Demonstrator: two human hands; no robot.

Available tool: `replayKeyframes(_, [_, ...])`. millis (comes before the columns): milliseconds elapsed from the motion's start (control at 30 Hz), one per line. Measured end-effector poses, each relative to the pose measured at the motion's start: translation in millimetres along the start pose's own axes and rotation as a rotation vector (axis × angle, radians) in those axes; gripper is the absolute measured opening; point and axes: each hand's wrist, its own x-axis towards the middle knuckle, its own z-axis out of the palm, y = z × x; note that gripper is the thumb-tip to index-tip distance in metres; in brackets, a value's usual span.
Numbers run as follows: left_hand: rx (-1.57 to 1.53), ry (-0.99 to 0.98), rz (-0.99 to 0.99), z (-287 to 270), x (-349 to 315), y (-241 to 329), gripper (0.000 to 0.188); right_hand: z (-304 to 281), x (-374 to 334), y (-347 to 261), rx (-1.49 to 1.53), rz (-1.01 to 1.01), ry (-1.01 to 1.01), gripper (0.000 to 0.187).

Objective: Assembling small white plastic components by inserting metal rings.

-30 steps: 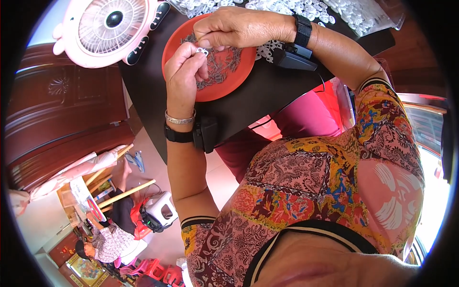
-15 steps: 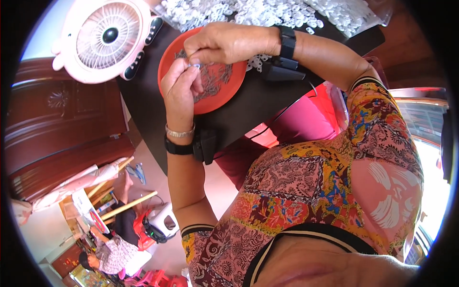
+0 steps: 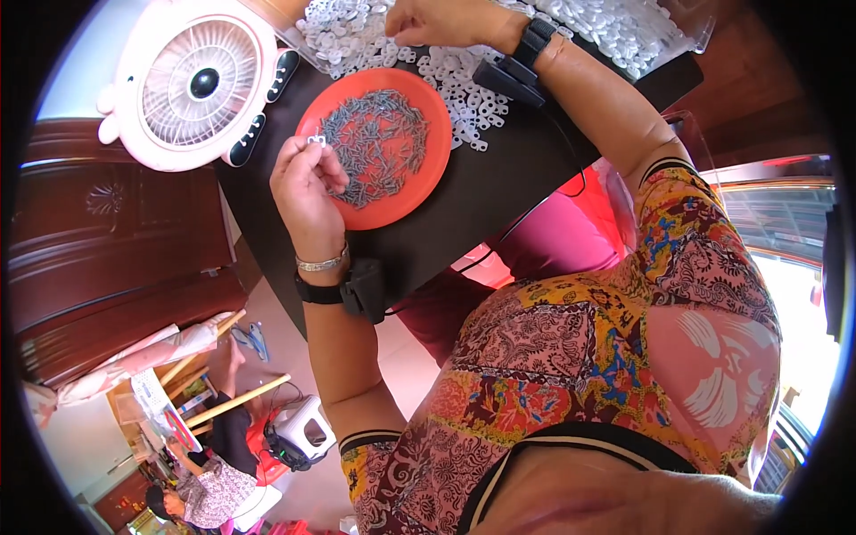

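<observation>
My left hand [image 3: 306, 185] is at the left rim of a round orange-red tray [image 3: 436, 169]. Its thumb and forefinger pinch a small white plastic clip [image 3: 316, 140] with holes in it; the other fingers curl loosely. Many small grey screws or plugs [image 3: 370, 134] lie heaped in a ring in the tray. Beyond the tray, my right hand [image 3: 441, 22] hovers by a large pile of matching white plastic pieces [image 3: 348, 40]. Its fingers are curled together, and whatever they may hold is hidden.
A pink-and-white fan [image 3: 203, 82] stands at the left of the dark table [image 3: 473, 209]. More white pieces lie in a clear plastic bag [image 3: 624, 45] at the far right. Cables run from my wrist-worn black devices. Another person [image 3: 214, 490] sits at the lower left.
My hands have come apart. The right has moved away, up and to the right toward the white pile. My left has shifted slightly left and down with the white clip.
</observation>
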Motion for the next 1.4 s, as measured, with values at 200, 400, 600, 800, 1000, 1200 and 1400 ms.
replayKeyframes(200, [0.007,-0.002,0.013,1,1,1,0.013,33,-4,-15,-0.590,-0.001,0.108,0.022])
replayKeyframes(400, [0.019,-0.011,0.016,3,0,0,0.013,30,6,1,-0.370,0.066,-0.021,0.024])
replayKeyframes(600, [0.043,-0.016,0.005,4,-1,2,0.015,23,6,12,-0.021,0.063,-0.082,0.026])
replayKeyframes(800, [0.067,-0.089,-0.014,8,-5,4,0.017,20,6,-3,0.611,0.090,-0.033,0.020])
replayKeyframes(1000, [0.047,-0.109,-0.012,12,-6,4,0.015,34,4,-25,1.172,-0.007,-0.179,0.016])
replayKeyframes(1200, [0.017,-0.090,0.040,13,-7,4,0.015,36,-3,-46,1.121,-0.103,-0.189,0.015])
replayKeyframes(1400, [0.063,-0.141,-0.018,15,-7,4,0.018,39,-18,-72,0.822,-0.208,-0.185,0.014])
